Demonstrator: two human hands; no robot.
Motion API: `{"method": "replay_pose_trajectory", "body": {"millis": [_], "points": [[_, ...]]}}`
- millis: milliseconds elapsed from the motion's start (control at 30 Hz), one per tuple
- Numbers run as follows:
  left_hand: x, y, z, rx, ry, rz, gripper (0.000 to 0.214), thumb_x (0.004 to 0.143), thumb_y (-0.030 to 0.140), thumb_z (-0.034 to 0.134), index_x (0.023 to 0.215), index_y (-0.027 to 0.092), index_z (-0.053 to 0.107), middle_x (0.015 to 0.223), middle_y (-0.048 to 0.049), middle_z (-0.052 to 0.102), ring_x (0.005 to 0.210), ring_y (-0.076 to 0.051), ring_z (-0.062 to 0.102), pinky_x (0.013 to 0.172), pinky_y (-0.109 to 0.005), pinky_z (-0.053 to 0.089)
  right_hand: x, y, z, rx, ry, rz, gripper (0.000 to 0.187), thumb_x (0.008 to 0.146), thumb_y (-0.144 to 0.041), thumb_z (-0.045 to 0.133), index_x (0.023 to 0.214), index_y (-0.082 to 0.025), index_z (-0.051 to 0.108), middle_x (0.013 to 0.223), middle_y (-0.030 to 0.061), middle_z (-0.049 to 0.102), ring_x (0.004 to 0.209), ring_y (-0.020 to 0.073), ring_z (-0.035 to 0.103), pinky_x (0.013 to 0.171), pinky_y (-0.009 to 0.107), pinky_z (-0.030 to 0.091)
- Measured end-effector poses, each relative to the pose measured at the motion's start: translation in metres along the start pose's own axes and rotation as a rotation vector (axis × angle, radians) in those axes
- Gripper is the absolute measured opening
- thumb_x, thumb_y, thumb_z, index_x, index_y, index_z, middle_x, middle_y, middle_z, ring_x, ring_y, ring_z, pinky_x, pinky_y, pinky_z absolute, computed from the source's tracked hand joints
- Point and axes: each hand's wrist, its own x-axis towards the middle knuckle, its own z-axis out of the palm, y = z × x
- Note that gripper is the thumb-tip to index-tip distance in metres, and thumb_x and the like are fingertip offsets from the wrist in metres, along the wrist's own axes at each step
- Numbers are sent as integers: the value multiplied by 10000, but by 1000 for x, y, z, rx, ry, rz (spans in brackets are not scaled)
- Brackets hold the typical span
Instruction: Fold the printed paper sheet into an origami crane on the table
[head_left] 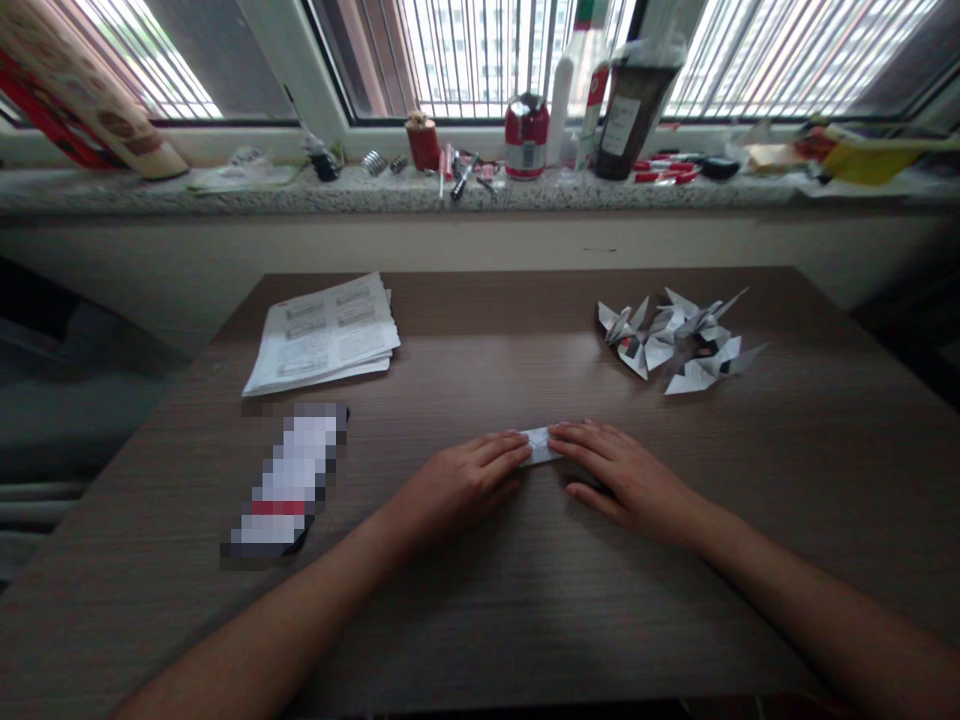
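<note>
A small folded piece of printed paper lies flat on the brown wooden table, near its middle. My left hand lies palm down with its fingers stretched out, the fingertips pressing on the paper's left end. My right hand lies flat too, fingers extended over the paper's right end. Most of the paper is hidden under both hands.
A stack of printed sheets lies at the table's back left. Several folded paper cranes are heaped at the back right. A blurred-out flat object lies left of my arm. The windowsill behind holds a red can, bottles and small tools.
</note>
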Motion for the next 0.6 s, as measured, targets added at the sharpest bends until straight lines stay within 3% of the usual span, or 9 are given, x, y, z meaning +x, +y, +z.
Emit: {"method": "replay_pose_trajectory", "body": {"millis": [333,600], "points": [[-5,-6,-1,-41,-2,55,352,1044,227,609,1395,240,629,1523,-122,581,1414,-282,555,1116,-493,545,-1,1,-1,28,4,-30,368,1034,-329,601,1397,-274,584,1567,103,548,1459,278,502,1217,584,401],[-4,-5,-2,-31,0,60,324,1044,217,604,1359,258,664,1516,-122,586,1401,-292,563,1084,-505,563,0,1,-1,15,4,-27,342,1023,-317,615,1362,-272,618,1564,106,554,1449,285,514,1201,582,417]]}}
